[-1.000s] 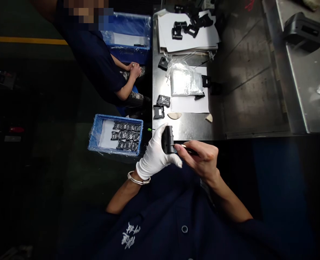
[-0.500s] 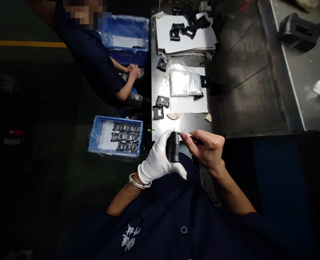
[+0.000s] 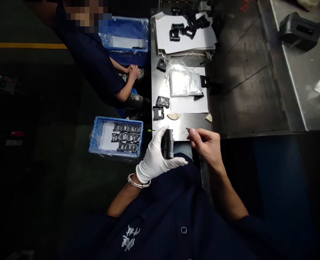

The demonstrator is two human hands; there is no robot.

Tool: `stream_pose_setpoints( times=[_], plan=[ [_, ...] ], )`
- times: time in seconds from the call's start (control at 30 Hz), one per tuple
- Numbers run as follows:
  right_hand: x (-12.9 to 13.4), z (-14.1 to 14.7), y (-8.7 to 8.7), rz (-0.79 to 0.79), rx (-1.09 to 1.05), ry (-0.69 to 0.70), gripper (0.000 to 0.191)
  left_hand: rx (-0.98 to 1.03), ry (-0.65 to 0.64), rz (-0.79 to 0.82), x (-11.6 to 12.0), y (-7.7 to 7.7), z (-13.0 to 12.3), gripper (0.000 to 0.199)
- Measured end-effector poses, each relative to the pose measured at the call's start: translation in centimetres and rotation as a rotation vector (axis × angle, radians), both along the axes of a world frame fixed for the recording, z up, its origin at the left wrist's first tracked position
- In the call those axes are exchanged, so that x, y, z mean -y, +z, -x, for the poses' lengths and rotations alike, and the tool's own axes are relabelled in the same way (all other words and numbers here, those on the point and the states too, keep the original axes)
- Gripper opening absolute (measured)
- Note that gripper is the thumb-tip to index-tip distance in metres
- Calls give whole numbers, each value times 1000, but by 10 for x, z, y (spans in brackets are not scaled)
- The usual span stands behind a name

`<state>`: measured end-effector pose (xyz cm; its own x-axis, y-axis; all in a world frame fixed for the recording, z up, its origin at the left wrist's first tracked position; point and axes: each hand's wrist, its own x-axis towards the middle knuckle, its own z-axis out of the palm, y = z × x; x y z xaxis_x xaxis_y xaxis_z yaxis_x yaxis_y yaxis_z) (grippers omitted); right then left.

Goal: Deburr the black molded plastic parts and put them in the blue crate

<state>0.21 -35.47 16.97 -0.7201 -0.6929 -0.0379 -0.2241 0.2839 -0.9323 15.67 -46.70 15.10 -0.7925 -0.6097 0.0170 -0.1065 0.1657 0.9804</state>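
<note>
We grasp the part (image 3: 169, 144) with our left fingers (image 3: 158, 138), likely keeping its edge exposed; our right fingers (image 3: 197, 138) pinch a tool (image 3: 187, 129).

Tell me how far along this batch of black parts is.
The wrapped parts in the blue bin look done. In hand: an unwrapped black part in the gloved left hand, while the right hand holds a pointed tool clear of it. The loose parts on the paper look left to do.
</note>
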Motion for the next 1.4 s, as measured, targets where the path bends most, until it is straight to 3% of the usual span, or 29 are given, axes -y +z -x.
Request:
stream_pose_setpoints(
  times=[0.17, 0.33, 0.4, 0.5, 0.57, 0.63, 0.73, 0.83, 1.03, 1.17, 1.4],
  plan=[
    [-13, -2, -11, 74, 291, 92, 40, 73, 30, 96, 3, 0, 2, 114],
    [-21, -7, -20, 84, 361, 68, 40, 86, 59, 234, 8, -1, 4, 116],
    [-22, -9, -22, 79, 384, 65, 41, 64, 46, 282, 10, 0, 3, 107],
    [-23, -13, -25, 67, 422, 69, 42, 10, 31, 277, 12, -1, 3, 72],
    [-22, -17, -26, 60, 447, 76, 43, -73, 85, 130, 11, -4, 6, 51],
    [-21, -22, -26, 59, 462, 86, 41, -178, 216, -169, 8, -7, 12, 43],
    [-17, -31, -28, 25, 401, 129, 31, -250, 466, -702, 6, -12, 27, 40],
    [-11, -37, -30, -8, 267, 109, 31, -224, 556, -1015, 8, -15, 41, 43],
    [-6, -20, -24, 4, 154, -1, 28, -162, 251, -1191, 16, -16, 42, 48],
    [-6, -10, -20, 34, 192, 27, 27, -123, 200, -1288, 12, -17, 35, 44],
    [0, -18, -11, 75, 186, 81, 30, -103, -19, -1090, 1, -29, 35, 52]
  ],
)
